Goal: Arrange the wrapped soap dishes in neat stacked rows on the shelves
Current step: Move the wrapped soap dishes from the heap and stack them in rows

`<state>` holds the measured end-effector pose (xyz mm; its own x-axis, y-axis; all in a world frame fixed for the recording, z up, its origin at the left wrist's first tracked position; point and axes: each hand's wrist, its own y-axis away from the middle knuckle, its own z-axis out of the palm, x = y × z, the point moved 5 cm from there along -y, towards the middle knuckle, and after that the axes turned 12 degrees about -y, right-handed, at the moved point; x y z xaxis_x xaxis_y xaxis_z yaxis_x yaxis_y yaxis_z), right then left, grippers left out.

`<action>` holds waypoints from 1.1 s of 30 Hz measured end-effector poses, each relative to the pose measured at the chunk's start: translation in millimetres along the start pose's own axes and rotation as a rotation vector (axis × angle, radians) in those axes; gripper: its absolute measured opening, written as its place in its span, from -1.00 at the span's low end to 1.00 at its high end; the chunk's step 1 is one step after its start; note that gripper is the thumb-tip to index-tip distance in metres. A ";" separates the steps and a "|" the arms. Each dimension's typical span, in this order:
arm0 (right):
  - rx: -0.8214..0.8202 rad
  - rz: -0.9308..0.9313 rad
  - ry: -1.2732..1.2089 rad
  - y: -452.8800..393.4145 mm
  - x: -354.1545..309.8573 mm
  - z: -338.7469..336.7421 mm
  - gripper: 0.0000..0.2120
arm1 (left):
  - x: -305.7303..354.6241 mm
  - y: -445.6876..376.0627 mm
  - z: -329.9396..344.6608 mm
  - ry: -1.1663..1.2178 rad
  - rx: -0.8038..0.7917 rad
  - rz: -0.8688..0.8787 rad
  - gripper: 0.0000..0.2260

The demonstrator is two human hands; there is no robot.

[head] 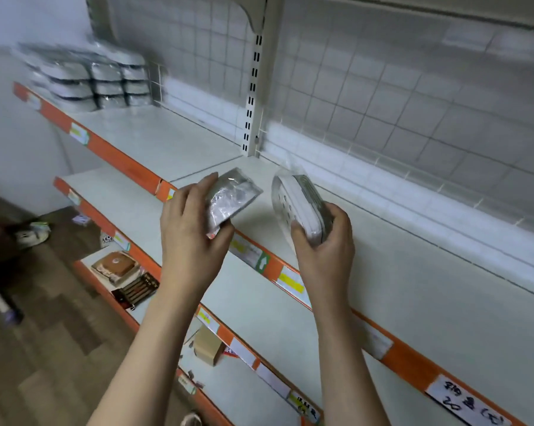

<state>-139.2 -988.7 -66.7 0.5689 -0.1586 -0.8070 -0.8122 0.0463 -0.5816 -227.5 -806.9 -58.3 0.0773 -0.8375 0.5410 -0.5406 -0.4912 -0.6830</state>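
Holding wrapped soap dishes [302, 207] above shelf edge [272, 265].

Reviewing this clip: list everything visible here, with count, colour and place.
Stacked wrapped soap dishes: count unclear, white-grey, top shelf far left.
Clear-wrapped grey soap dish: one, in left hand.
Clear-wrapped white perforated soap dish: one, in right hand.
White metal shelves with orange edge strips: three tiers visible.
White wire grid back panel: one, behind shelves.
Brown packaged item: one, lowest shelf.
Small cardboard box: one, brown, lowest shelf.
Shoe: one, light, floor at left.
Left hand: grips grey dish.
Right hand: grips white dish.
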 end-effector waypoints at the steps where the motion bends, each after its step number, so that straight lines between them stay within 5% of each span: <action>1: -0.003 -0.013 0.005 -2.9 3.1 17.1 -0.52 | -12.1 -6.2 -1.5 -0.006 0.006 -0.006 -0.42; 16: -0.224 0.039 -0.288 -60.3 -13.3 337.9 -0.53 | -212.9 -172.4 -54.0 -0.219 0.099 -0.085 -0.41; 23: -0.328 -0.002 -0.186 -57.7 -0.1 423.1 -0.50 | -302.1 -202.5 -49.0 -0.331 0.038 -0.107 -0.44; 33: -0.251 -0.043 -0.101 -73.9 -11.8 541.1 -0.53 | -420.6 -282.5 -44.7 -0.110 -0.049 -0.093 -0.33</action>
<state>-15.7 -456.5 -69.7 0.6030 -0.0557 -0.7958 -0.7868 -0.2062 -0.5818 -144.8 -305.2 -70.9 0.2192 -0.8114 0.5418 -0.5665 -0.5580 -0.6064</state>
